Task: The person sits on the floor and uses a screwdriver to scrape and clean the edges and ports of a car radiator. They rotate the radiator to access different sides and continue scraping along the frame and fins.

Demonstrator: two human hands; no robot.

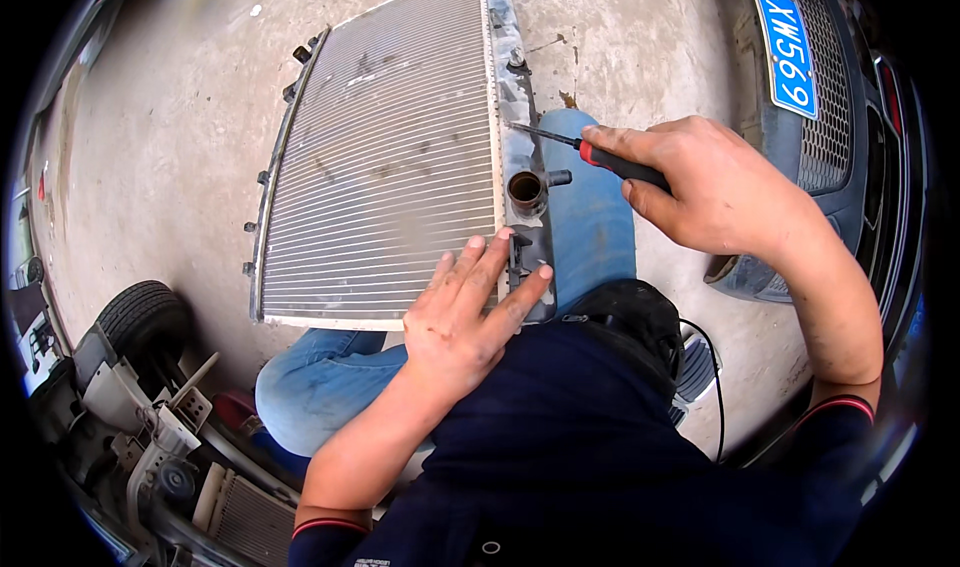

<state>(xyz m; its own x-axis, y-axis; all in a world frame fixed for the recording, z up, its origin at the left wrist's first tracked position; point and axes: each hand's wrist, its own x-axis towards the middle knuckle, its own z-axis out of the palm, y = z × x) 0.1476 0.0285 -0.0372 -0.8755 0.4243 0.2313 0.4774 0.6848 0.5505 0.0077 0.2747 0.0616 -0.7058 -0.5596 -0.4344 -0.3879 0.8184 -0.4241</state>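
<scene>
A car radiator (390, 147) with a finned metal core lies across my lap. Along its right side runs a dark plastic end tank (516, 97) with a round pipe opening (526, 192). My left hand (462, 312) rests with spread fingers on the lower right corner, over the fins and the tank. My right hand (715, 182) grips a screwdriver (620, 163) by its black and red handle. The tip of its thin shaft touches the seam between the tank and the core, just above the pipe opening; whether it is wedged in, I cannot tell.
On the right stands a car bumper (825, 157) with a mesh grille and a blue plate. At the lower left are a tyre (146, 322), metal car parts (170, 447) and another finned radiator (250, 517). A black cable (720, 387) runs over the concrete floor (170, 167).
</scene>
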